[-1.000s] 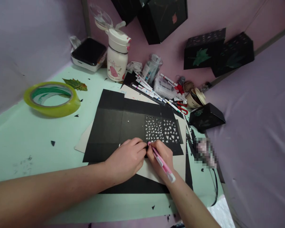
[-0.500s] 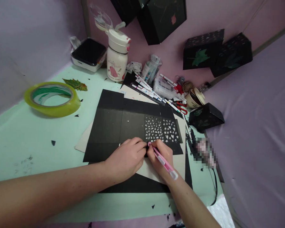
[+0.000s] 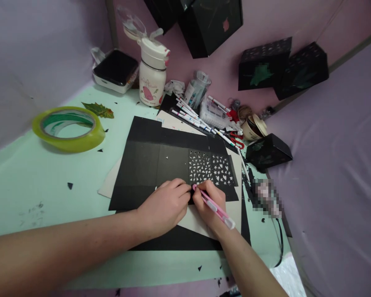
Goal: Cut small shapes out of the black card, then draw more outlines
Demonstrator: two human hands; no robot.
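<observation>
A black sheet of card lies on the mat in front of me, its right part cut through with small triangles, stars and hearts. My right hand grips a pink pen-shaped tool, its tip end against the card just below the cut-out pattern. Beside it, my left hand rests flat on the card's lower edge, fingers spread a little and holding nothing. Light board and a larger black sheet lie beneath the card.
Yellow tape and a leaf lie left. Behind are a white bottle, a glass jar, white markers and red scissors. A black box stands right; other black boxes hang above.
The rear end of the pink tool has tilted slightly to the right and up, with my right hand shifting very little. My left hand stays in place.
</observation>
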